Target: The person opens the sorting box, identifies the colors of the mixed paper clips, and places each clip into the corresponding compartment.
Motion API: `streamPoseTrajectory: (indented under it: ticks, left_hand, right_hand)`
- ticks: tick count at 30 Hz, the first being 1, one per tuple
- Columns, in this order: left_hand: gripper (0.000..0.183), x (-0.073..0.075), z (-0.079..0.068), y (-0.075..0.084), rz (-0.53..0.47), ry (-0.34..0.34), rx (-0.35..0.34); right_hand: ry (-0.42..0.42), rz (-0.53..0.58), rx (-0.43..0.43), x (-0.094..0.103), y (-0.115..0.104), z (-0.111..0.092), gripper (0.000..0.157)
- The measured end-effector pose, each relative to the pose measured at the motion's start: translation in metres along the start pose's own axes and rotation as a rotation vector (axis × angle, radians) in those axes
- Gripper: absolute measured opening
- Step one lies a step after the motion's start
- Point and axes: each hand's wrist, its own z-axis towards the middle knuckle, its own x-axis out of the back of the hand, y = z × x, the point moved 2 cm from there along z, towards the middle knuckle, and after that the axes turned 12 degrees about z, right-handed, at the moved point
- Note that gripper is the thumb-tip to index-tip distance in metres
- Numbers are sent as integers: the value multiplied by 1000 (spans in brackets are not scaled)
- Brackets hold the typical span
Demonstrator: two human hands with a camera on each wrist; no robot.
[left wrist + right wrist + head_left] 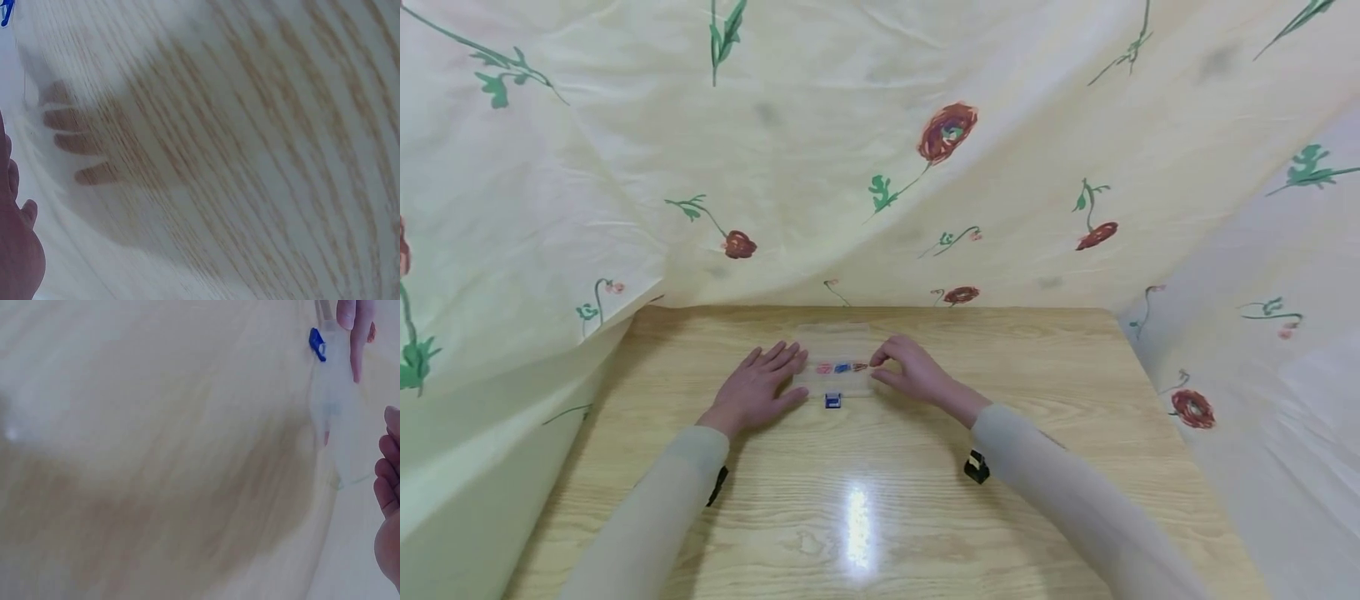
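A translucent plastic piece [832,337], either a sheet or a shallow case, lies near the table's far edge. Across it runs a row of small items: a pinkish-red one [824,367], a blue one [842,367] and a brownish-red one [860,367]; they are too small to identify. My left hand [762,387] rests with spread fingers at its left edge. At the right edge is my right hand [912,372], bent thumb and index apart, their tips beside the brownish-red item. Just in front sits a small blue clip-like object [832,401], also a blue shape [317,345] in the right wrist view.
The wood-grained table [910,467] extends toward me, with a bright reflection in front. A flower-patterned cloth [820,167] hangs behind the table and along both sides. Dark wrist devices [977,467] hang under both sleeves.
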Motion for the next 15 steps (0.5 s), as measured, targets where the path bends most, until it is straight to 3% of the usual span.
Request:
streamPoseTrajectory:
  ticks: [11, 15]
  left_hand:
    - [73, 4, -3, 1, -21, 18, -6]
    - [74, 3, -2, 0, -4, 15, -6]
  right_hand:
    - [48, -1, 43, 31, 10, -68, 23]
    - [34, -1, 10, 42, 11, -90, 27]
